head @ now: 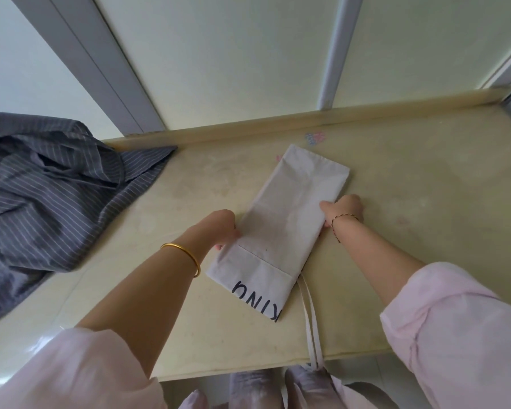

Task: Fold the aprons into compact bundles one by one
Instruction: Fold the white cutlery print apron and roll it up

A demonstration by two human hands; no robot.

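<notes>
A folded apron is laid on the table, its long axis run from 7 to 1 o'clock. It is flanked by the left hand at 9 o'clock and the right hand at 3. Its ties are trailed toward 6, over the table's near edge. A crumpled apron is heaped at 9 o'clock, well apart.

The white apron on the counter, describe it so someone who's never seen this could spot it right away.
On the beige counter under the pale wall panels, look at the middle, between the two hands. The white apron lies there folded into a long narrow strip, with dark lettering at its near end and thin white ties trailing off the counter's front edge. Its neighbour, the grey striped apron at the left, is dark and crumpled.
</notes>
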